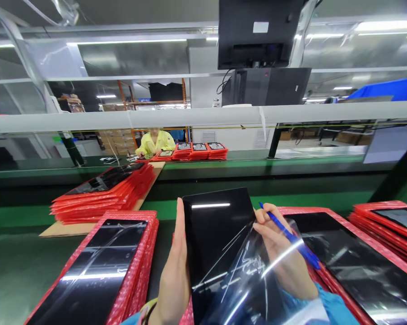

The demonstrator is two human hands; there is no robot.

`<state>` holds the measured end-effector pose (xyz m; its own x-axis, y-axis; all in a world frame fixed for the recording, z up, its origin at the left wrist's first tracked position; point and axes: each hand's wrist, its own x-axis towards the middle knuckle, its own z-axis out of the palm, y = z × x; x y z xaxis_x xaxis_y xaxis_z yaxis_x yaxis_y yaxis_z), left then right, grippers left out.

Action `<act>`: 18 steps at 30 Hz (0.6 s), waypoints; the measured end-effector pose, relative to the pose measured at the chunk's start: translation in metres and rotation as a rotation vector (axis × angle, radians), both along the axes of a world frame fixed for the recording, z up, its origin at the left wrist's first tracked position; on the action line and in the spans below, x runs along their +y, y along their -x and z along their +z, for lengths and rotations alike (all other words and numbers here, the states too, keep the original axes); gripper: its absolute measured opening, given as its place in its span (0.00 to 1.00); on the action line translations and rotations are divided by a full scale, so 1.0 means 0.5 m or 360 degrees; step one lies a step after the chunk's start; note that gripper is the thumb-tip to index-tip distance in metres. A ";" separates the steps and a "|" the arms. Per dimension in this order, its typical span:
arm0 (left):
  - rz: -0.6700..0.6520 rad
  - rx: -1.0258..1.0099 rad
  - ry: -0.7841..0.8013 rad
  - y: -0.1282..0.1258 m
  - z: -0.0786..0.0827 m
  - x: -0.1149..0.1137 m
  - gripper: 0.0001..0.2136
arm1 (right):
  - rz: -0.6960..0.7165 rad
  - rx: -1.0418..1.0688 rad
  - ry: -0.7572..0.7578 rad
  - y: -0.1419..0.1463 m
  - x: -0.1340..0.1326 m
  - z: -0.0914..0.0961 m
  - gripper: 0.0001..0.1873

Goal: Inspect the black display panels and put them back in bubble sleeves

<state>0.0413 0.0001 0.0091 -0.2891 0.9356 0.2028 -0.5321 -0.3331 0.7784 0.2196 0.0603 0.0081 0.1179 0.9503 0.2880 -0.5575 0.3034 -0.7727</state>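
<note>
A glossy black screen panel (215,234) is held up in front of me, tilted. My left hand (174,271) supports its left edge, fingers straight and the palm against the side. At the upper right corner, my right hand (286,257) pinches a clear protective film (247,282), which hangs partly lifted off the panel's lower right. A blue pen-like tool (278,222) is also tucked in that hand, its thin tip pointing up. The panel's lower end runs out of the picture.
Red bubble-wrap pouches (151,253) with a black panel on top lie at left. Another panel (352,257) on red wrap is at right, beside a red stack (389,230). Further back are a pile on cardboard (98,198), a co-worker in yellow (156,142) and an overhead monitor (259,34).
</note>
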 end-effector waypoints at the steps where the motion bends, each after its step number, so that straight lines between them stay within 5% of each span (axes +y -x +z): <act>1: 0.0013 0.0008 -0.0004 0.000 0.000 -0.003 0.21 | -0.0018 -0.0045 -0.0062 0.001 -0.002 0.003 0.18; 9: -0.0098 0.0278 0.0010 0.002 -0.007 -0.031 0.23 | -0.0218 -0.0258 -0.0488 -0.004 0.006 -0.001 0.17; 15: -0.0239 0.0365 -0.0168 0.007 -0.008 -0.031 0.30 | -0.0256 -0.0289 -0.0573 -0.009 0.009 -0.016 0.20; 18: -0.0197 0.0516 -0.0014 0.011 -0.009 -0.019 0.37 | -0.0279 -0.0303 -0.0592 -0.003 0.006 -0.020 0.22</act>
<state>0.0356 -0.0094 0.0047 -0.0929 0.9573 0.2737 -0.2943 -0.2890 0.9110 0.2210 0.0631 -0.0019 0.1798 0.7483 0.6385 -0.3312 0.6572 -0.6770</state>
